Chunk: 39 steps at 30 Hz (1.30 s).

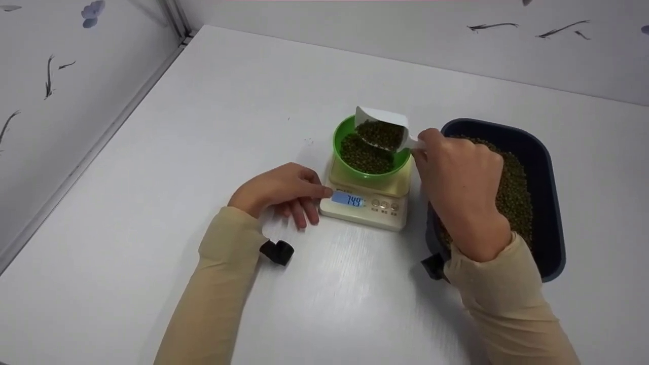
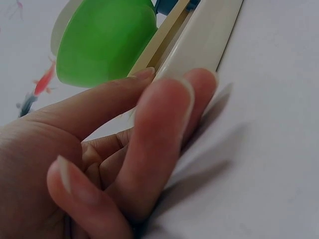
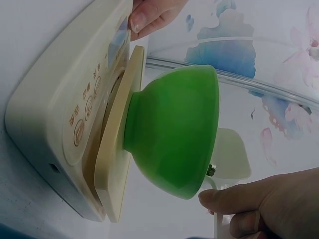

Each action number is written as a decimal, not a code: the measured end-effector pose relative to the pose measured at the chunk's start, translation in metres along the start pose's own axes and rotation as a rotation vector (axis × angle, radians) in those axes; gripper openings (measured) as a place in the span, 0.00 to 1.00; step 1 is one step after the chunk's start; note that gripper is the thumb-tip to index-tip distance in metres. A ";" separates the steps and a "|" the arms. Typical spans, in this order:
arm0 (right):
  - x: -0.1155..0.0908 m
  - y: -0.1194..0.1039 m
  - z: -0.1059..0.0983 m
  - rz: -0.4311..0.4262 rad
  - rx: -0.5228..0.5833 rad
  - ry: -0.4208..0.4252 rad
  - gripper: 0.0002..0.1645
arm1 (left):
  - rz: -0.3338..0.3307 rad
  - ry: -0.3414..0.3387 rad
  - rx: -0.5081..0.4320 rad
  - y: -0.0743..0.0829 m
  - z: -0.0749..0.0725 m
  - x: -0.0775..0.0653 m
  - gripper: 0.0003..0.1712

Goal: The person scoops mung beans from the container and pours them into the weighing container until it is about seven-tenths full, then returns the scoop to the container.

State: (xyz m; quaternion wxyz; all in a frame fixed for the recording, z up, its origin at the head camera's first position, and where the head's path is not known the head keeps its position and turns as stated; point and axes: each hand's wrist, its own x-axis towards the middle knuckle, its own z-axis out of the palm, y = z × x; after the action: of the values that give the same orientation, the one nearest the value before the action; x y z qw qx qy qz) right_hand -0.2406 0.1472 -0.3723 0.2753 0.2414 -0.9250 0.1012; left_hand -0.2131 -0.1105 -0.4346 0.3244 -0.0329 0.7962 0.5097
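My right hand (image 1: 464, 177) grips the handle of a white scoop (image 1: 388, 116) filled with small greenish-brown beans or pellets. The scoop is tilted over a green bowl (image 3: 174, 124), which holds more of the same grains (image 1: 362, 157). Under the bowl is a cream digital kitchen scale (image 1: 367, 217); its lit display (image 1: 348, 198) seems to read 749, any decimal point unclear. At the scale's left edge, my left hand (image 1: 284, 190) rests with its thumb touching beside the display and the other fingers loosely bent, as the left wrist view also shows.
A dark blue tub (image 1: 552, 218) of the same grains stands right of the scale, partly behind my right forearm. Black wrist mounts (image 1: 277, 252) sit on both sleeves. The white table (image 1: 243, 101) meets patterned walls (image 1: 405, 30) at the back and left.
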 end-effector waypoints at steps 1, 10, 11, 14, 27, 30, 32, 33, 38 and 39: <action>0.000 0.000 0.000 0.000 -0.001 -0.002 0.08 | -0.003 0.002 0.000 0.000 0.000 0.000 0.25; -0.001 0.003 -0.003 0.019 -0.009 -0.010 0.09 | 0.011 -0.001 0.005 0.004 0.002 0.001 0.25; -0.001 0.003 -0.003 0.021 -0.007 -0.011 0.09 | 0.009 0.000 0.006 0.004 0.002 0.001 0.25; -0.002 0.003 -0.004 0.027 -0.007 -0.015 0.09 | 0.008 -0.006 0.006 0.005 0.003 0.001 0.25; 0.001 0.002 -0.007 0.037 0.005 0.013 0.09 | 0.017 -0.009 0.003 0.007 0.002 -0.001 0.24; 0.001 0.002 -0.006 0.032 0.012 0.022 0.09 | 0.012 -0.004 0.001 0.005 0.002 -0.002 0.24; 0.000 0.002 -0.006 0.030 0.014 0.026 0.09 | 0.008 -0.007 0.002 0.005 0.003 -0.002 0.24; 0.000 0.002 -0.006 0.028 0.014 0.026 0.09 | 0.007 -0.006 0.004 0.004 0.003 -0.002 0.24; 0.001 0.002 -0.007 0.018 0.006 0.037 0.08 | 0.009 0.005 0.002 0.006 0.004 -0.003 0.25; 0.001 0.002 -0.007 0.017 0.006 0.036 0.09 | 0.006 0.005 -0.001 0.006 0.004 -0.004 0.25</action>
State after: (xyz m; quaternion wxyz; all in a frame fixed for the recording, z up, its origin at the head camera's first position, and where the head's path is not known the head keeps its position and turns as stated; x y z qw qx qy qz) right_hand -0.2397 0.1510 -0.3663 0.2905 0.2323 -0.9216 0.1106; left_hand -0.2107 -0.1056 -0.4290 0.3208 -0.0317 0.7968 0.5111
